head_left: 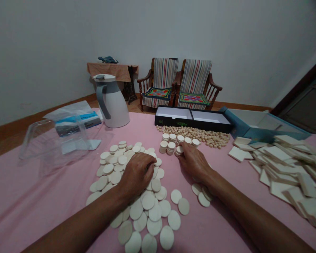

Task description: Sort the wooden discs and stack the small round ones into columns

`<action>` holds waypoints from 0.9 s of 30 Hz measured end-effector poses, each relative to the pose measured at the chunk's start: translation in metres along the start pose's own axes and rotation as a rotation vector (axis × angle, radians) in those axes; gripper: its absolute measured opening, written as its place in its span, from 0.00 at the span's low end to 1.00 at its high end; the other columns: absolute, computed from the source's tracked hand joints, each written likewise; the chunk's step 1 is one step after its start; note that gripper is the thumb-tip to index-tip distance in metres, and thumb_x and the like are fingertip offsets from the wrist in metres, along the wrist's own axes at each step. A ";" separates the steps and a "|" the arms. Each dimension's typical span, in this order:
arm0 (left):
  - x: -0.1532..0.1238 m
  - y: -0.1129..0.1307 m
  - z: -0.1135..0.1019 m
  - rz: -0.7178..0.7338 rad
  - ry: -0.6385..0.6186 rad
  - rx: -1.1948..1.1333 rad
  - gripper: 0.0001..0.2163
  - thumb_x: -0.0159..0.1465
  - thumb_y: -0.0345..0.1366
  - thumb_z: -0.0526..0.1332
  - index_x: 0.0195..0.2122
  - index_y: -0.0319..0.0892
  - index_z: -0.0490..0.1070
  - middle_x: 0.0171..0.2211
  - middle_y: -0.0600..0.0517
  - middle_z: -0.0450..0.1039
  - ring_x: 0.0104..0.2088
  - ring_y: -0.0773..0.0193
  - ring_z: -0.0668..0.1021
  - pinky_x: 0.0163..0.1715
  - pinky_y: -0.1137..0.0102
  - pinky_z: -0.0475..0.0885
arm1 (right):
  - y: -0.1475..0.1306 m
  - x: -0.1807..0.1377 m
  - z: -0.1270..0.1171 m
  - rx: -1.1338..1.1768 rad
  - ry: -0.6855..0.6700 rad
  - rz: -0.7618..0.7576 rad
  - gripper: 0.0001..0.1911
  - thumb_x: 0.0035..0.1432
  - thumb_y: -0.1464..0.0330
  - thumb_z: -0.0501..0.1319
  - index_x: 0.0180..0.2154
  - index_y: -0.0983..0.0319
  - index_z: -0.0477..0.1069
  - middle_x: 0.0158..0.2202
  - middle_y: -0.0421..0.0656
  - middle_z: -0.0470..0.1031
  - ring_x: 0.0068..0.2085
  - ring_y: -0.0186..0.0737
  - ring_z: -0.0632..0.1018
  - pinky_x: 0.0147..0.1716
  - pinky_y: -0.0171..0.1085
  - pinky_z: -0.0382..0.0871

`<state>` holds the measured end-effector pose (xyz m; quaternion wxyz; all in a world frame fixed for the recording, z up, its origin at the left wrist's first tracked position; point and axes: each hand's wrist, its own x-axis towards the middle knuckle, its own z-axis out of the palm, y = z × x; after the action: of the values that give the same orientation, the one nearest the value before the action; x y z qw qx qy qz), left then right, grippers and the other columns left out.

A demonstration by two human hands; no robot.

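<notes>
My left hand [138, 173] rests over a spread pile of pale round wooden discs [154, 212]. Its fingers are curled, and whatever lies under them is hidden. Further right, my right hand [193, 161] pinches a short stack of wooden discs [178, 151] at the front row of neat stacks. Beside it stand other small stacks of discs [171, 147], in two rows. Several loose discs [203, 199] lie under my right wrist, partly covered by the forearm.
Behind the stacks lie many small wooden beads [197, 134] and a black divided box [195, 123]. Square wooden tiles [284, 168] heap at the right beside a blue box [263, 123]. A white jug [117, 107], clear plastic packaging [39, 137] and a blue carton [79, 123] stand left.
</notes>
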<state>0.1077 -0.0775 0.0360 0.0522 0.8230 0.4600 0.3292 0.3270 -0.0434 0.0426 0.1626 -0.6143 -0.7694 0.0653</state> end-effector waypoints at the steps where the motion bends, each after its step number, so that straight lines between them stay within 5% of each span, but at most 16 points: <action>1: 0.000 0.000 0.000 0.002 0.000 0.000 0.08 0.60 0.26 0.54 0.35 0.40 0.72 0.32 0.48 0.74 0.35 0.59 0.74 0.38 0.62 0.69 | 0.000 0.000 0.000 0.001 -0.001 0.000 0.08 0.57 0.73 0.55 0.41 0.62 0.62 0.42 0.48 0.72 0.40 0.42 0.72 0.33 0.36 0.58; 9: 0.001 0.000 -0.002 0.005 0.036 0.002 0.08 0.60 0.26 0.54 0.36 0.40 0.72 0.33 0.49 0.75 0.36 0.59 0.75 0.38 0.62 0.69 | -0.011 -0.005 -0.017 -0.154 0.034 -0.017 0.09 0.57 0.74 0.55 0.41 0.64 0.66 0.39 0.50 0.72 0.38 0.44 0.72 0.33 0.37 0.59; 15: 0.000 0.000 -0.004 -0.043 0.078 0.014 0.11 0.54 0.22 0.52 0.33 0.40 0.70 0.32 0.49 0.74 0.36 0.59 0.74 0.39 0.62 0.69 | -0.029 -0.009 -0.004 0.167 -0.063 -0.456 0.16 0.58 0.79 0.52 0.47 0.62 0.67 0.45 0.46 0.72 0.46 0.40 0.71 0.42 0.36 0.63; 19: 0.001 0.000 -0.005 -0.051 0.062 0.037 0.11 0.54 0.23 0.52 0.34 0.41 0.71 0.31 0.49 0.74 0.35 0.59 0.74 0.37 0.62 0.70 | -0.036 -0.007 0.013 0.211 -0.141 -0.604 0.21 0.58 0.78 0.52 0.52 0.59 0.65 0.50 0.44 0.71 0.50 0.40 0.69 0.49 0.38 0.62; 27: 0.001 0.000 -0.005 -0.047 0.076 0.018 0.10 0.56 0.24 0.53 0.34 0.40 0.71 0.32 0.49 0.75 0.36 0.58 0.75 0.38 0.61 0.70 | -0.029 -0.017 0.009 0.005 -0.153 -0.402 0.08 0.57 0.76 0.52 0.36 0.62 0.68 0.36 0.45 0.71 0.35 0.39 0.71 0.31 0.35 0.61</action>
<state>0.1053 -0.0772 0.0401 0.0348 0.7994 0.4837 0.3546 0.3004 -0.0660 0.0401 0.1152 -0.4413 -0.8864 0.0797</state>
